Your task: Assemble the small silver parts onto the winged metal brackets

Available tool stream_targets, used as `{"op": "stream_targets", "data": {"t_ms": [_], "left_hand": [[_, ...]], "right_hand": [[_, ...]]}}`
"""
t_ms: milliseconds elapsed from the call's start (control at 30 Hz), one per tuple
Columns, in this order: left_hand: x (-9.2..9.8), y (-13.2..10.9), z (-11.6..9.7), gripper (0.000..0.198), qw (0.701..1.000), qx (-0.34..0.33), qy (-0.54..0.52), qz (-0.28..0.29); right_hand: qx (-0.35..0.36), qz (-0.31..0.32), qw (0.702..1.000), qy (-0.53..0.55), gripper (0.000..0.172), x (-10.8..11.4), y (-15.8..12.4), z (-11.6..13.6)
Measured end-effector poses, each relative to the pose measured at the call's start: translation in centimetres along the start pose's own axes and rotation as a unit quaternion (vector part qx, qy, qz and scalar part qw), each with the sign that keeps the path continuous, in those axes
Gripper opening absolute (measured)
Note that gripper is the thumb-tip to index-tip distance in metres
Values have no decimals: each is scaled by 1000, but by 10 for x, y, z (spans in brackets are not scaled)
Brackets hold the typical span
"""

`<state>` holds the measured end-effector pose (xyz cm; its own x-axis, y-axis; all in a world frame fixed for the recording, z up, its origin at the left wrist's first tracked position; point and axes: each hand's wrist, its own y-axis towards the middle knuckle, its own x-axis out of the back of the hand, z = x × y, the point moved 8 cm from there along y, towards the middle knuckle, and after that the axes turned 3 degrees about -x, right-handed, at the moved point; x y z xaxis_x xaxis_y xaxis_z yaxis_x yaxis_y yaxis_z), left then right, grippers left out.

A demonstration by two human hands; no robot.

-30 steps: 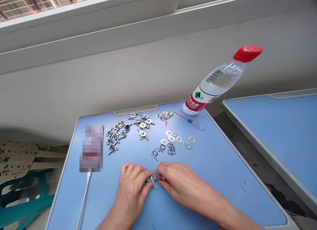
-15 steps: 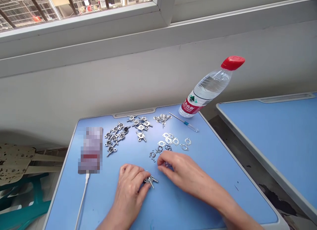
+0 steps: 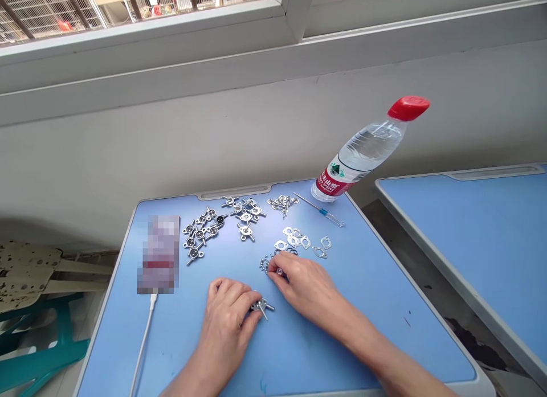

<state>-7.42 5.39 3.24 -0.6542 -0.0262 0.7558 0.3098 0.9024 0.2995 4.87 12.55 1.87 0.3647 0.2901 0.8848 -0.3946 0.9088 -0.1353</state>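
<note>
My left hand (image 3: 226,311) rests on the blue desktop, its fingers shut on a small metal fitting (image 3: 261,307) with protruding pins. My right hand (image 3: 303,286) reaches up to a pile of tiny silver screws and nuts (image 3: 265,264), with a small silver piece (image 3: 279,270) pinched at its fingertips. Beyond it lie flat metal gaskets (image 3: 294,237), with dark rings partly hidden behind the hand. Farther back are several cross-shaped metal fittings (image 3: 200,232) and a smaller cluster (image 3: 282,203). A small blue-handled screwdriver (image 3: 320,209) lies near the far edge.
A water bottle with a red cap (image 3: 363,155) lies at the far edge of the blue desk (image 3: 342,323). A blurred phone (image 3: 160,254) with a white cable (image 3: 145,346) lies left. Another blue desk (image 3: 461,243) stands right, a teal stool (image 3: 38,346) lower left.
My right hand has moved away from the fitting, up and left to the small-parts pile. My left hand stays on the fitting. The view has shifted slightly.
</note>
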Motion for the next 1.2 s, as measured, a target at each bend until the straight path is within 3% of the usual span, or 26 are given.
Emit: {"op": "stream_targets", "data": {"t_ms": [233, 433, 633, 867, 1033, 1200], "left_hand": [[0, 1, 0, 15, 1000, 6, -6, 2], [0, 0, -1, 14, 1000, 3, -4, 4], [0, 0, -1, 13, 1000, 0, 4, 7], [-1, 0, -1, 15, 1000, 8, 2, 10], [-1, 0, -2, 14, 1000, 1, 4, 5], [-1, 0, -2, 15, 1000, 1, 3, 3]], "right_hand": [[7, -21, 999, 46, 14, 7, -1, -1], [14, -38, 999, 25, 12, -2, 0, 2], [-8, -3, 1000, 24, 16, -5, 0, 2], [-11, 80, 975, 207, 17, 4, -7, 13], [-26, 136, 967, 214, 19, -3, -11, 15], [-11, 154, 969, 192, 19, -6, -13, 18]]}}
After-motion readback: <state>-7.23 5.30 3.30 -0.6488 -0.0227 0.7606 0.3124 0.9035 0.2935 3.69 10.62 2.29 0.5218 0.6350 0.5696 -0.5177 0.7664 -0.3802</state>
